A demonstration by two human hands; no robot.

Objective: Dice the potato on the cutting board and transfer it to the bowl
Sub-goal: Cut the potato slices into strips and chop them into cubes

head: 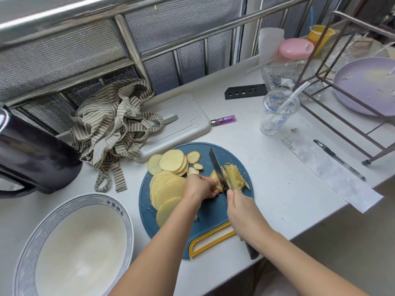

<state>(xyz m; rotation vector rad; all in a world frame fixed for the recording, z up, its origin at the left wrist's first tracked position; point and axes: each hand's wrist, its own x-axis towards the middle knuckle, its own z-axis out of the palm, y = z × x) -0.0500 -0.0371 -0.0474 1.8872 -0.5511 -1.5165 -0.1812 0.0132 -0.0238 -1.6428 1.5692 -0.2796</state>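
A round blue cutting board with a yellow handle lies on the counter. Several pale potato slices fan across its left half, and thin potato strips lie right of the blade. My right hand grips the handle of a dark knife, whose blade stands in a small stack of slices. My left hand holds that stack down with curled fingers, just left of the blade. A big white bowl with a blue patterned rim sits at the lower left, with nothing in it.
A black kettle stands at the left, a striped cloth and a grey tray behind the board. A purple lighter, a plastic cup, a pen, a metal rack and a lilac plate lie to the right. The counter edge runs close on the right.
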